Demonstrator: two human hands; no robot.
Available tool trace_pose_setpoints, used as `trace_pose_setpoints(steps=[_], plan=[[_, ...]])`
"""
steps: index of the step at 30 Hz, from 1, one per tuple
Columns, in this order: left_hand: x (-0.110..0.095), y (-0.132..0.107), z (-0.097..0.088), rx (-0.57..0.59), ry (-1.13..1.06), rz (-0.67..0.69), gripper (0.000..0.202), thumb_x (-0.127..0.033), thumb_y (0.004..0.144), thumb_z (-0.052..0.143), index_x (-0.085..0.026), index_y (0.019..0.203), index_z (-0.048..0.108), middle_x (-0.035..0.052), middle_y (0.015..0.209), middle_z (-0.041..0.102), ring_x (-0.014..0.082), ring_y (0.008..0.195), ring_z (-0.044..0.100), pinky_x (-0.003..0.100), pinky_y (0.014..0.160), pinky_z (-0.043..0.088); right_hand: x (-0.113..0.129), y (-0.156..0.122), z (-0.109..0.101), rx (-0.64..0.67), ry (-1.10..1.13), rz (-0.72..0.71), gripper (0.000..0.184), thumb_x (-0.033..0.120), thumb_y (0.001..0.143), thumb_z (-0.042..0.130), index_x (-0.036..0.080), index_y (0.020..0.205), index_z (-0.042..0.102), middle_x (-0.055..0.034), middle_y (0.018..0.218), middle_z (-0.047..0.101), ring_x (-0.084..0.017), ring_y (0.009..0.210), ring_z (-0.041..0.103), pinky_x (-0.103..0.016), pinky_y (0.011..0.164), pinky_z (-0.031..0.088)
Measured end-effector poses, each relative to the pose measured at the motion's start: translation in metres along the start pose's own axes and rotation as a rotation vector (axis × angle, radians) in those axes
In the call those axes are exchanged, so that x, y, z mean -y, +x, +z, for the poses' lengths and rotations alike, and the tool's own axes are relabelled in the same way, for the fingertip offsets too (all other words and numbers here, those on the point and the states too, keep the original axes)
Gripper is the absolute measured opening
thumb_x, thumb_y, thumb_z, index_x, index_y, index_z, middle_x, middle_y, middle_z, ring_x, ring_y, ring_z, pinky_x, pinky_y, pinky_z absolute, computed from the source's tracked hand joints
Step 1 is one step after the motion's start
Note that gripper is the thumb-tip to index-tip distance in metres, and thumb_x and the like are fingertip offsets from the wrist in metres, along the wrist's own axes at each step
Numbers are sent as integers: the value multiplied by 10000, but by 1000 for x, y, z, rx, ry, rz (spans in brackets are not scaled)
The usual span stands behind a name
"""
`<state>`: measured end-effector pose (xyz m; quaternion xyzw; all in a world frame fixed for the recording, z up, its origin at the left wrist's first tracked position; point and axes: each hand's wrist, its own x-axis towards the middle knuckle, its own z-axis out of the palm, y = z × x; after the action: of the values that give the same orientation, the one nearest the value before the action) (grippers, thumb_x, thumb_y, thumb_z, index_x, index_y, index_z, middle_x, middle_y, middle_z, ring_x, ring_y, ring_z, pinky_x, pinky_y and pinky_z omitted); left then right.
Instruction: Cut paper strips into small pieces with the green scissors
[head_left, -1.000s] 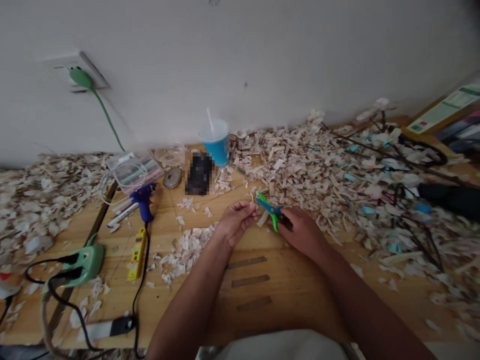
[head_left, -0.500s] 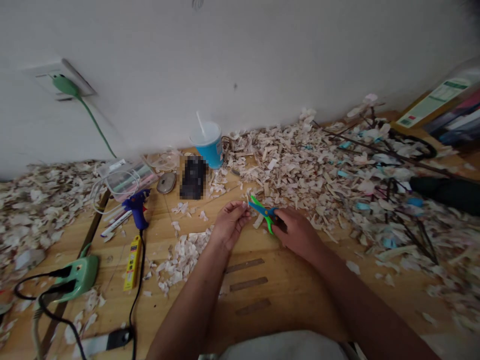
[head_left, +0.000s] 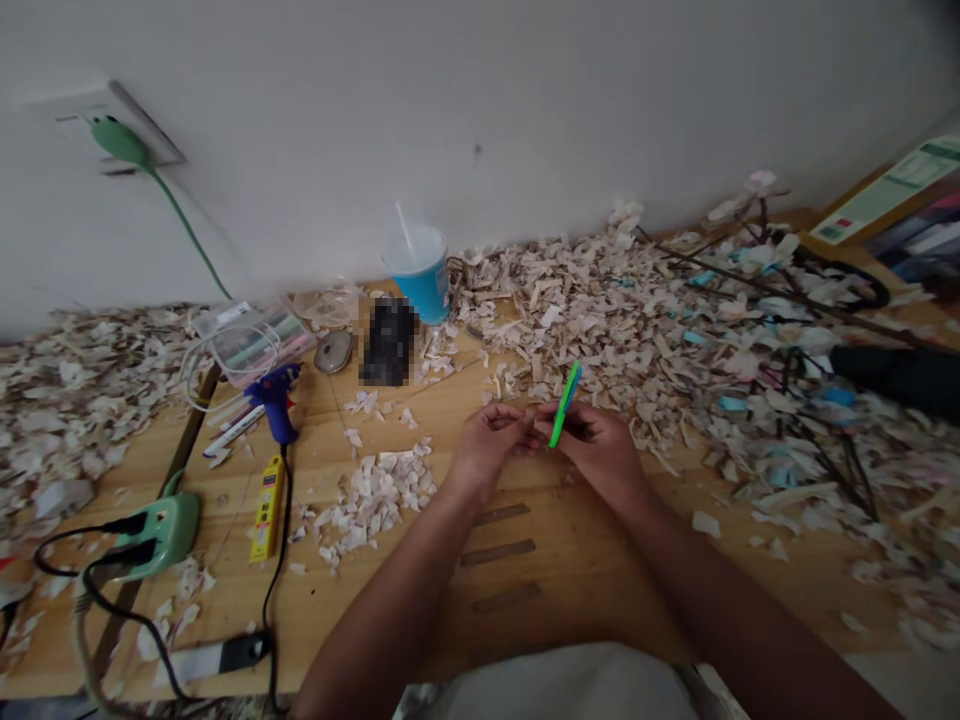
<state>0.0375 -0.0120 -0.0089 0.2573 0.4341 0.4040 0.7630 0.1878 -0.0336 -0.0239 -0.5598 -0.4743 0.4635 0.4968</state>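
Blue and green scissors [head_left: 565, 405] stand turned upward in my right hand [head_left: 600, 447], their blades pointing to the wall. The fingertips of my left hand [head_left: 491, 440] are pinched together close to the right fingertips. What the left fingers hold is too small to make out; half a second ago a small pale scrap showed there. Both hands hover over the wooden table [head_left: 570, 560]. Left of them lies a small pile of pale cut scraps [head_left: 386, 490]. Past the hands spreads a big heap of pale scraps [head_left: 540, 320].
A blue cup [head_left: 421, 280] stands by the wall beside a blurred black object [head_left: 388, 342]. At the left are a blue glue gun [head_left: 276, 400], a yellow box [head_left: 267, 510] and a green power strip [head_left: 163, 535] with cables. Twigs with blossoms [head_left: 780, 290] lie right.
The scissors have swung from pointing left at the left fingertips to standing upward. Both hands have shifted slightly right, their fingertips now close together.
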Motion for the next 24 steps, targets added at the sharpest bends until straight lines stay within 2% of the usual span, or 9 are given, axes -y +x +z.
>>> trace_pose_setpoints(steps=[6, 11, 15, 17, 24], plan=[[1, 1, -2, 34, 86, 50, 393, -388, 628, 836, -143, 813, 591, 64, 737, 731, 168, 597, 682, 280, 586, 539, -5, 3, -6, 15, -17, 18, 290, 440, 706, 772, 228, 898, 727, -46, 856, 736, -215, 808, 691, -376, 773, 561], [1, 3, -8, 92, 170, 32, 327, -385, 671, 805, -153, 865, 679, 72, 792, 739, 178, 674, 693, 289, 651, 536, -5, 4, -10, 21, -61, 7, 305, 449, 716, 766, 220, 914, 725, -52, 865, 736, -213, 791, 681, -362, 741, 555], [-3, 3, -8, 0, 394, 158, 237, -335, 659, 814, -144, 757, 714, 32, 692, 697, 109, 609, 610, 209, 599, 454, 0, 4, -13, 28, -70, 47, 296, 451, 724, 756, 222, 909, 725, -40, 826, 729, -209, 770, 674, -342, 693, 547], [-6, 2, -6, -18, 438, 199, 235, -316, 639, 826, -143, 747, 710, 22, 685, 686, 93, 599, 584, 195, 581, 429, 2, 4, -15, 46, -77, 45, 294, 446, 723, 756, 223, 913, 726, -36, 822, 725, -206, 765, 670, -332, 671, 541], [-7, 1, -6, 142, 308, 142, 301, -329, 650, 823, -159, 883, 738, 52, 763, 724, 121, 634, 623, 231, 628, 486, 6, 5, -18, 114, -74, 54, 289, 447, 731, 745, 229, 920, 730, -28, 751, 701, -206, 736, 663, -319, 611, 531]])
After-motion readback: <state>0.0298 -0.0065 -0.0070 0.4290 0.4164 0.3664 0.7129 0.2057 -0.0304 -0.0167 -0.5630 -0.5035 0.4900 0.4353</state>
